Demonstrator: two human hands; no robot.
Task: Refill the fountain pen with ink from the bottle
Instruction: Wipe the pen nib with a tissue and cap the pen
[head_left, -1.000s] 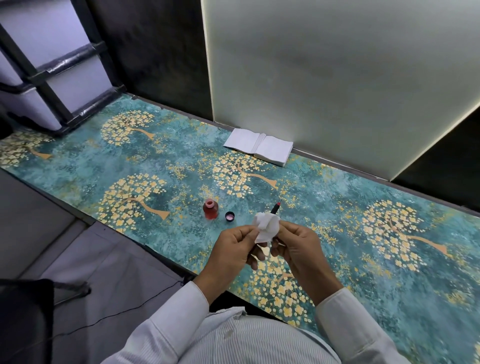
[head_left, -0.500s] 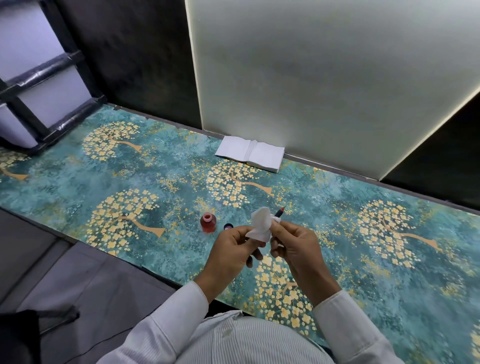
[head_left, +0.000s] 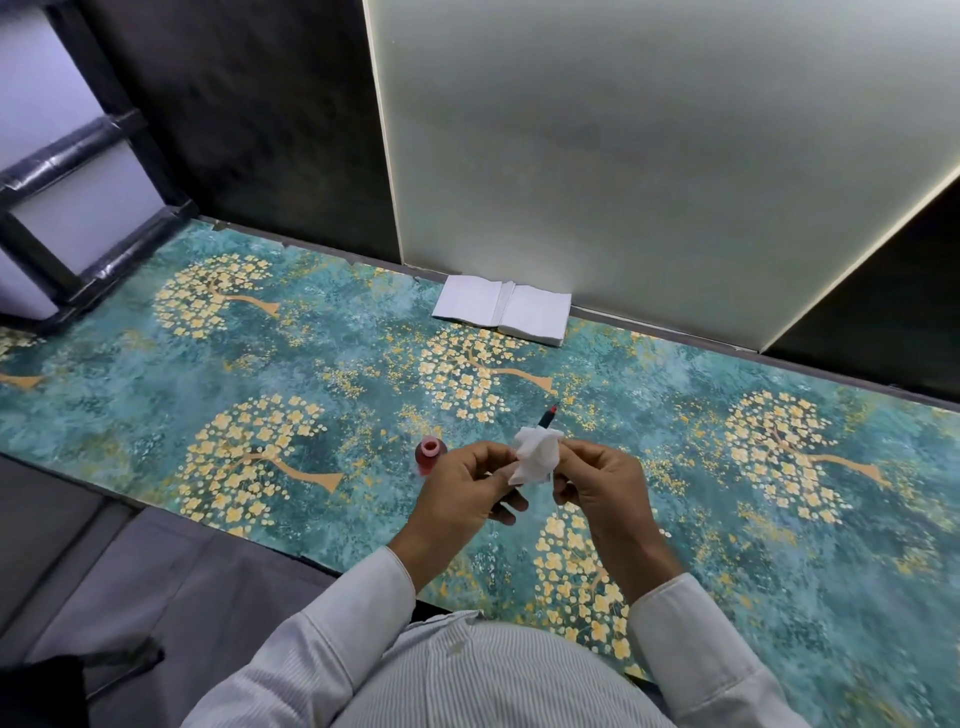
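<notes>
Between both hands' fingertips, left hand (head_left: 462, 486) and right hand (head_left: 605, 480) pinch tissue (head_left: 537, 454) around the fountain pen (head_left: 548, 417); ink bottle (head_left: 430, 453) stands just beside the left fingers.

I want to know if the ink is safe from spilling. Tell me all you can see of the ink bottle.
The ink bottle is small and round, seemingly clear glass or plastic, tinted red by its ink. It stands upright on the teal flowered table cover, its pinkish mouth open, no cap on it. The left hand sits just beside it and hides its right edge; whether they touch cannot be told.
</notes>
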